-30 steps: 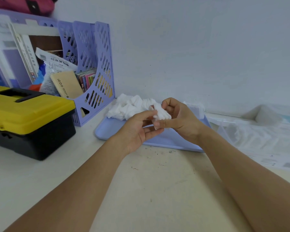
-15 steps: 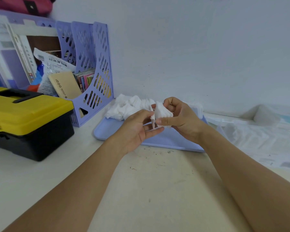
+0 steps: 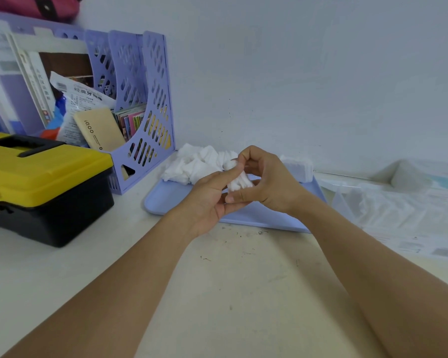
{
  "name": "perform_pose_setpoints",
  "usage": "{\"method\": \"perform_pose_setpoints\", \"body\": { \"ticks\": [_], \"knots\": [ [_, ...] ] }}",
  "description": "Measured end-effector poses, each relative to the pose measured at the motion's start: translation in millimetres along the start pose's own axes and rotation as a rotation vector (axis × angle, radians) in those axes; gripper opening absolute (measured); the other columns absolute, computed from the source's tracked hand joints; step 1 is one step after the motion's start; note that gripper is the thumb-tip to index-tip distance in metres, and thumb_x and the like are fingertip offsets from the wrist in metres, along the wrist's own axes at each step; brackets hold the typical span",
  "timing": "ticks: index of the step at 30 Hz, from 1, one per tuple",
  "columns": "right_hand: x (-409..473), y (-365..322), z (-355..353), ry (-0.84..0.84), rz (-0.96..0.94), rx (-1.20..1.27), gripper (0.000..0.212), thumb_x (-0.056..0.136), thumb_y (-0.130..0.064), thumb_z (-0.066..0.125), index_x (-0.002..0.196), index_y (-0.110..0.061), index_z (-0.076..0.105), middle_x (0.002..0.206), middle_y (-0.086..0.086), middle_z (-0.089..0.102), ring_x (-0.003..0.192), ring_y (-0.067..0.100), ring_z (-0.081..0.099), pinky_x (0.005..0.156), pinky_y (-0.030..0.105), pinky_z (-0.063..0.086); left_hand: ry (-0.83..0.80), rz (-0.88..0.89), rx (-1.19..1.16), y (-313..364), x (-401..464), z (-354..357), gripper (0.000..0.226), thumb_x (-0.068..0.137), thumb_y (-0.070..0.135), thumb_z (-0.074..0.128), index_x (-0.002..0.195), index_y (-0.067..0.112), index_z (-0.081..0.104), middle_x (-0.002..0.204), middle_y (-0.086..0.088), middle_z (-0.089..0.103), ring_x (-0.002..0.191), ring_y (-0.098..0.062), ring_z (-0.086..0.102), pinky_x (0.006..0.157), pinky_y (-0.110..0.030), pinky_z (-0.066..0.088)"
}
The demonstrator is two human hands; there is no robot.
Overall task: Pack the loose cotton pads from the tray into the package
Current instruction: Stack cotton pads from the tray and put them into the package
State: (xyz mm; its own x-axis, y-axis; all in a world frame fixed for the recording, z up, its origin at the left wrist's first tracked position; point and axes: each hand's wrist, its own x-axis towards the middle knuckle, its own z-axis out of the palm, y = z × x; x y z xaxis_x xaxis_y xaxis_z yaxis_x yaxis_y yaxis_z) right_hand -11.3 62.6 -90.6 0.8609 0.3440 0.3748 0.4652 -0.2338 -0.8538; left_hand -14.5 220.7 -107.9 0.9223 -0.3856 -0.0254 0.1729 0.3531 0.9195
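Two hands over one lilac tray [image 3: 181,200] on the tabletop [image 3: 217,293]. Left hand [image 3: 210,195] and right hand [image 3: 267,184] meet, both pinching a small bunch of pads [image 3: 237,180]; count in the bunch unclear, its long axis running near to far, tilted up. One loose heap [image 3: 197,165] lies at the tray's far left, one neat stack [image 3: 296,166] at far right. One clear package [image 3: 388,210] lies right of the tray. One yellow-lidded toolbox [image 3: 44,187] and one file rack [image 3: 145,109] stand left.
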Motion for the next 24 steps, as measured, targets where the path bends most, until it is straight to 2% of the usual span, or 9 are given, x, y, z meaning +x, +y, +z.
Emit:
{"method": "perform_pose_setpoints", "body": {
  "ticks": [3,7,14,18,21,22,24],
  "knots": [
    [2.0,-3.1,-0.4,-0.011,-0.007,-0.037,0.057,0.061,0.004,0.092,0.100,-0.004,0.052,0.101,0.013,0.068,0.097,0.016,0.067,0.078,0.039,0.062,-0.016,-0.020,-0.062,1.6,-0.4,-0.2,0.044,0.099,0.035,0.063,0.133,0.007,0.062,0.131,-0.017,0.067,0.121,-0.026,0.066,0.094,-0.040,0.058],
    [1.3,-7.3,-13.1,-0.051,0.050,-0.097,0.056,0.064,0.002,0.091,0.105,-0.001,0.052,0.100,0.001,0.065,0.100,0.014,0.068,0.082,0.030,0.059,0.007,-0.011,-0.101,1.2,0.1,-3.6,0.036,0.101,0.030,0.058,0.132,0.012,0.063,0.135,-0.018,0.064,0.121,-0.027,0.066,0.091,-0.037,0.059],
    [1.8,-5.3,-27.2,-0.030,0.099,-0.059,0.042,0.073,0.007,0.084,0.101,-0.006,0.055,0.118,0.014,0.068,0.106,0.026,0.070,0.090,0.037,0.059,0.061,-0.031,-0.185,0.6,2.5,-5.3,0.038,0.100,0.023,0.060,0.134,0.005,0.059,0.137,-0.020,0.062,0.118,-0.028,0.067,0.082,-0.039,0.061],
    [2.4,-3.5,-28.3,0.031,0.111,-0.005,0.026,0.084,0.008,0.072,0.102,0.003,0.055,0.109,0.025,0.067,0.091,0.025,0.068,0.083,0.034,0.057,0.035,-0.044,-0.246,1.4,2.1,-5.0,0.039,0.099,0.020,0.061,0.134,0.003,0.058,0.139,-0.023,0.059,0.115,-0.037,0.068,0.083,-0.040,0.062],
    [5.0,-2.8,-23.6,0.090,0.086,-0.055,0.018,0.086,0.007,0.068,0.100,0.009,0.056,0.099,0.024,0.069,0.078,0.020,0.068,0.071,0.025,0.055,0.009,-0.028,-0.306,1.6,1.9,-4.7,0.040,0.098,0.017,0.062,0.135,0.001,0.057,0.138,-0.023,0.060,0.118,-0.035,0.066,0.087,-0.038,0.061],
    [5.9,-2.2,-20.8,0.108,0.074,-0.072,0.015,0.086,0.007,0.067,0.096,0.008,0.056,0.094,0.023,0.069,0.075,0.020,0.068,0.069,0.026,0.055,-0.006,-0.019,-0.319,1.7,2.1,-5.0,0.041,0.099,0.017,0.061,0.135,0.000,0.056,0.137,-0.022,0.061,0.121,-0.033,0.065,0.090,-0.038,0.060],
    [6.6,0.8,-13.6,0.148,0.034,-0.122,0.012,0.083,0.003,0.068,0.088,0.002,0.057,0.090,0.021,0.070,0.075,0.027,0.067,0.069,0.040,0.058,-0.038,-0.009,-0.306,2.0,1.6,-4.3,0.041,0.099,0.018,0.060,0.136,0.000,0.056,0.137,-0.020,0.062,0.125,-0.028,0.063,0.097,-0.036,0.056]
  ]
}}
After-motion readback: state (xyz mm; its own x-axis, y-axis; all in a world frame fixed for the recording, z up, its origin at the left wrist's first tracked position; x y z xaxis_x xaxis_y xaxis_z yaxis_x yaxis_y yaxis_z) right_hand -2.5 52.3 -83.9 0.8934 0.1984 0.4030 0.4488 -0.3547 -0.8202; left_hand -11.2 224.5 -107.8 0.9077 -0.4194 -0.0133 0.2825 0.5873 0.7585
